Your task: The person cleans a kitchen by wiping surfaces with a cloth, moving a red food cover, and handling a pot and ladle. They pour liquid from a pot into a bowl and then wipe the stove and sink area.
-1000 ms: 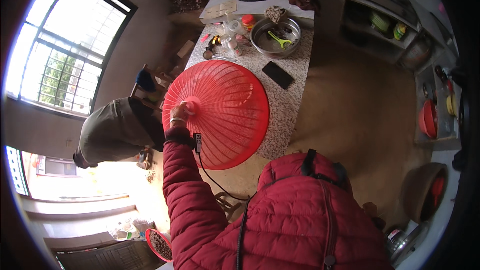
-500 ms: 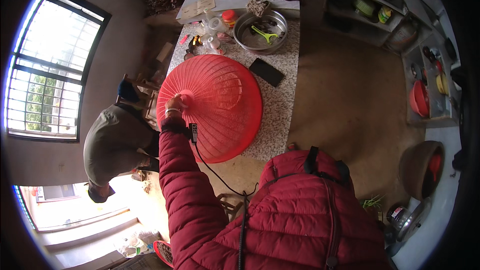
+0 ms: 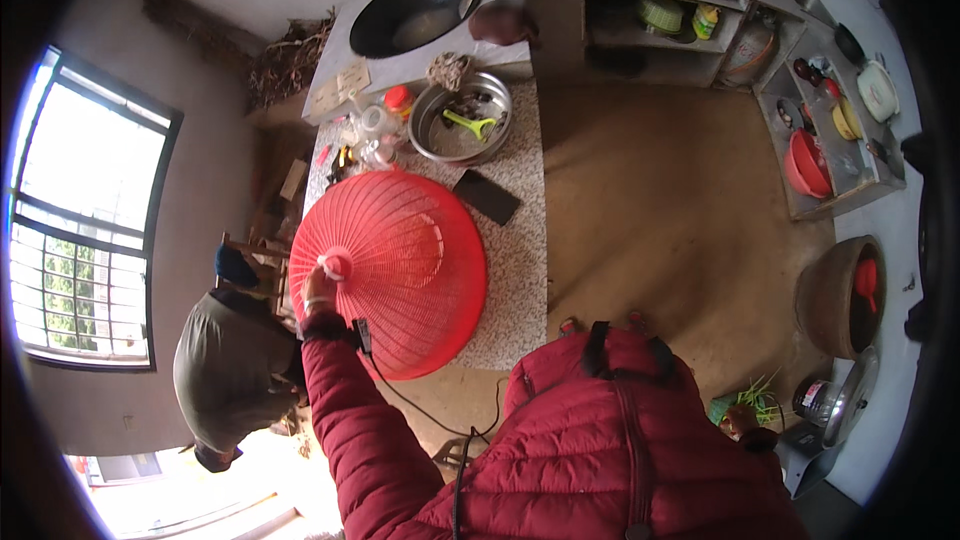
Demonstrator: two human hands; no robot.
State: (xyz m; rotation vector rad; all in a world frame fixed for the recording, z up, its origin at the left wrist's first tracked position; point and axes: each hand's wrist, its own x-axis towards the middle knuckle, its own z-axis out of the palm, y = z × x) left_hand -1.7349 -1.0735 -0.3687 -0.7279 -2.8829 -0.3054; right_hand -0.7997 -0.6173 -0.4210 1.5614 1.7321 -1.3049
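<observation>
My left hand (image 3: 320, 286) is closed on the knob at the top of a red mesh food cover (image 3: 400, 270). This wide, domed cover spreads over the near part of the speckled counter (image 3: 515, 290) and hides what is beneath it. Whether its rim rests on the counter or is raised, I cannot tell. My right hand (image 3: 740, 422) shows small and dark at the lower right, beside my jacket and near a green plant; its fingers cannot be made out. Just beyond the cover lies a flat black rectangle (image 3: 486, 197), like a phone.
Farther along the counter stand a metal basin (image 3: 416, 130) with a green slotted tool (image 3: 470, 123), clear containers (image 3: 378, 122) and a red-lidded jar (image 3: 398, 98). A wok (image 3: 410, 20) sits beyond. At left another person (image 3: 235, 365) bends over. Shelves (image 3: 830, 140) line the right wall.
The whole view has shifted, showing more of the wok and stove. My left hand keeps its hold on the cover's knob. My right hand has come into view at lower right.
</observation>
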